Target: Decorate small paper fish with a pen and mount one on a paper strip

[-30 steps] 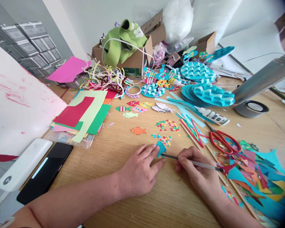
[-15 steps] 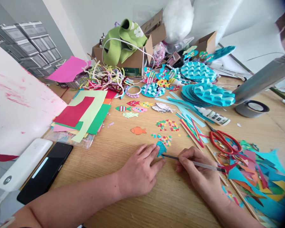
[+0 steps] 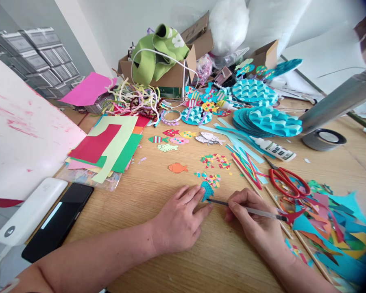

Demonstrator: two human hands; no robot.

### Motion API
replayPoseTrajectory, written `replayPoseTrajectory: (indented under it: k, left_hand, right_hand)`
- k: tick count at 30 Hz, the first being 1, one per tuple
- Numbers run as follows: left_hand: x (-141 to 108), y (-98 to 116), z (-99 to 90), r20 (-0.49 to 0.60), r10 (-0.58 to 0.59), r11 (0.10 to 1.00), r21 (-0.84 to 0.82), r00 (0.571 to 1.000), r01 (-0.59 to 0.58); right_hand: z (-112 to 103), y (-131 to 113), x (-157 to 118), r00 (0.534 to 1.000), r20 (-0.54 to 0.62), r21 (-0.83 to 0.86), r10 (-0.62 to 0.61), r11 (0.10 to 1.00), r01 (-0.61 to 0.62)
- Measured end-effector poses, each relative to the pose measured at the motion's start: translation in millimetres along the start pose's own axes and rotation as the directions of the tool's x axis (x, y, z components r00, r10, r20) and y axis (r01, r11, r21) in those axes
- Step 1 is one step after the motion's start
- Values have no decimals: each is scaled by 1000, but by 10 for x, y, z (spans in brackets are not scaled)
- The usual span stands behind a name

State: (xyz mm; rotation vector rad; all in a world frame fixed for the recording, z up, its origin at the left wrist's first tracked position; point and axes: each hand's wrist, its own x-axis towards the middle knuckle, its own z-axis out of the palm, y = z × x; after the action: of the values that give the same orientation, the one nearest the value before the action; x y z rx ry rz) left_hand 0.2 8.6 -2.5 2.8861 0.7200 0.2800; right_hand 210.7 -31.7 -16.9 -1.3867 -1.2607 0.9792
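Wooden desk (image 3: 134,199) is buried in craft stuff, with a stack of wavy blue discs (image 3: 271,120) far right and red scissors (image 3: 279,170) nearer on the right. Blue paper fish (image 3: 206,191) sits between the hands, a bit toward the far side, right up against the fingertips of the left hand (image 3: 181,217), so that's the nearer one. Left hand is mostly flat, fingers slightly apart, no grip on anything. Right hand (image 3: 253,215) is pinched around a pen (image 3: 259,211) that runs roughly left to right, tip pointing left at the fish's near end. Fish's long axis goes far to near, crosswise to the pen; looks like head far, tail near.
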Motion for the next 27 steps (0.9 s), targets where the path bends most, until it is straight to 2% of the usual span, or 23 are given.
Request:
replayPoseTrajectory:
  k: [23,27]
  left_hand:
    - [0,2,-1,3,0,1000,-2,1000,0]
    - [0,-3,6,7,3,1000,-5,1000,-3]
  right_hand:
    - [5,11,-3,1000,-20,2,8,1000,-8]
    - [-4,4,-10,1000,11,-7,-7,1000,7]
